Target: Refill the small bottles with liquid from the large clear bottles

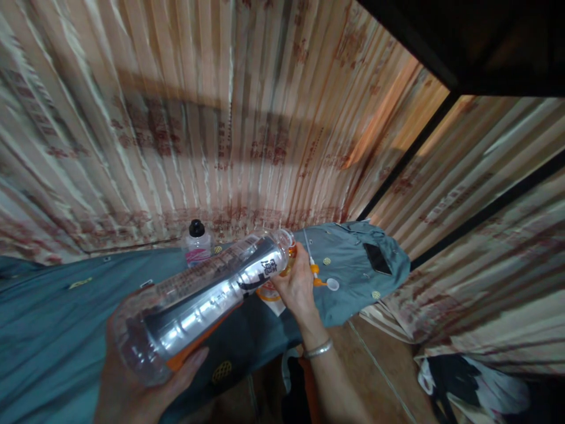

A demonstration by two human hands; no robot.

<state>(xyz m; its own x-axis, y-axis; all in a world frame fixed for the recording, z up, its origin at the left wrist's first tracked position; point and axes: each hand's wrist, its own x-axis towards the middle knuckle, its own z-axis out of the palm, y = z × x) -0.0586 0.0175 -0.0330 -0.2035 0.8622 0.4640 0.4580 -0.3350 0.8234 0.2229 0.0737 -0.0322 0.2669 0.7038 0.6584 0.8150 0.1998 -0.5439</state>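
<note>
A large clear plastic bottle (198, 306) with a silver and black label lies slanted across my view, its mouth end pointing to the upper right. Around its base wraps my left hand (145, 383), thumb along the side. My right hand (300, 282) is closed at the mouth end, round a see-through, amber-tinted container (290, 259) mostly hidden by the fingers and the bottle. Below that hand shows a white and orange label (270, 294); whether it belongs to the container, I cannot tell. Just right of the hand lies an orange pump top (315, 271).
A teal cloth (353, 294) covers the long surface. On it are a small clear bottle with a black cap (196, 241), a dark phone (377, 259) and a small white round piece (332, 285). Pleated curtains (198, 118) and dark frame bars (410, 153) enclose it.
</note>
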